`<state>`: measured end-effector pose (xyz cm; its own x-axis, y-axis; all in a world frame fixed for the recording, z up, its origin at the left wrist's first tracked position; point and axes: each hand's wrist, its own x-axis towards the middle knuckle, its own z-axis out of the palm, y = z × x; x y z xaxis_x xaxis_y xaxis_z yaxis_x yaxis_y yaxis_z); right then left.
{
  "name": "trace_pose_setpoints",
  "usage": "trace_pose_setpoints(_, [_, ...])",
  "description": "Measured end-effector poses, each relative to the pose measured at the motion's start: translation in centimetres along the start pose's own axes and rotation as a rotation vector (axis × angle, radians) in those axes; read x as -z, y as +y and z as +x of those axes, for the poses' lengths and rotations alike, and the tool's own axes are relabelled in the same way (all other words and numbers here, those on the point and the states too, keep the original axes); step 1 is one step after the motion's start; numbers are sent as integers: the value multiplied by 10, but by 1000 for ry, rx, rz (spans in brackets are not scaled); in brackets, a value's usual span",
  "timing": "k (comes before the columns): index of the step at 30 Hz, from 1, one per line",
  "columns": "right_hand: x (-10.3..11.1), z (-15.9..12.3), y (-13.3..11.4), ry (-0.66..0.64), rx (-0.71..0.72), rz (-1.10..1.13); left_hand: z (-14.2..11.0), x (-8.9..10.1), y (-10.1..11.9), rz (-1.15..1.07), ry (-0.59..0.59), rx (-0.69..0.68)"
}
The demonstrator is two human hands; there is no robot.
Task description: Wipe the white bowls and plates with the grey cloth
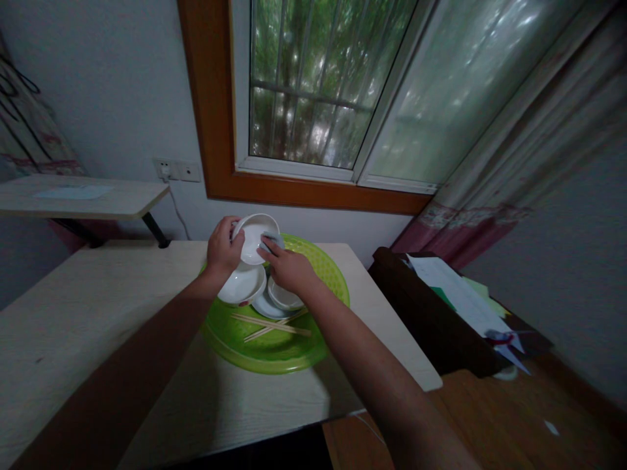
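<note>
My left hand [225, 247] grips the rim of a white bowl [252, 235], tilted so that its inside faces me. Pressed to the right side of that bowl is a greyish cloth [272, 243], held in the closed fingers of my right hand [290, 269]. Below them lies a round green tray [274, 362]. On it sit a second white bowl [242, 284], a smaller white bowl [284, 298] partly hidden by my right hand, and a white plate [267, 307] under the bowls. Several wooden chopsticks [272, 324] lie crossed near the tray's front.
The tray stands on a pale wooden table [122, 294] against the wall. At left a raised shelf [83, 196] carries a sheet of paper. A dark cabinet [431, 313] with papers [455, 294] on top is at right. Behind is a window [313, 85] with a curtain [490, 150].
</note>
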<state>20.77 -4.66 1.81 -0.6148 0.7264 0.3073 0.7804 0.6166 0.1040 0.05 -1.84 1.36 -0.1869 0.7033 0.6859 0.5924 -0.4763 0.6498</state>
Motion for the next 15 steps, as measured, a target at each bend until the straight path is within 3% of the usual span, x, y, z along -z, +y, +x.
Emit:
trace_pose_setpoints(7, [1, 2, 6, 104, 167, 140, 2, -1, -5, -26, 69, 81])
trace_pose_setpoints(15, [0, 4, 11, 175, 88, 173, 0, 1, 0, -72, 57, 113])
